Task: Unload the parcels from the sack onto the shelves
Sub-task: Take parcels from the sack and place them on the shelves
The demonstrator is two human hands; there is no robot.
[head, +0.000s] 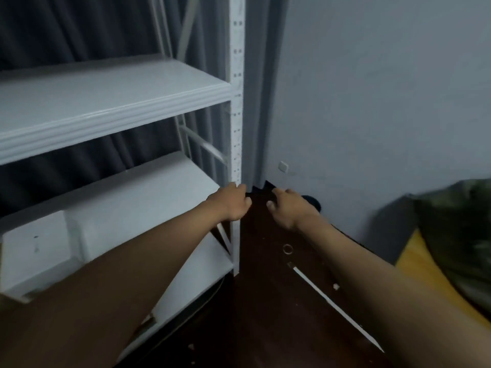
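Note:
A small black parcel (261, 192) shows between my two hands, dark against the wall and mostly hidden by my fingers. My left hand (231, 201) grips its left side, right beside the front post (237, 128) of the white shelf unit. My right hand (288, 207) grips its right side with curled fingers. A white box parcel (39, 256) lies on the lower shelf (148, 197). The upper shelf (106, 102) is bare. The green camouflage sack (457, 235) lies at the far right, blurred.
The sack rests on a yellow surface (425, 274). The dark brown floor (265, 301) carries a small ring (287, 249), a white strip (332, 301) and bits of debris. A black object (313, 203) sits at the grey wall's foot. Dark curtains hang behind the shelves.

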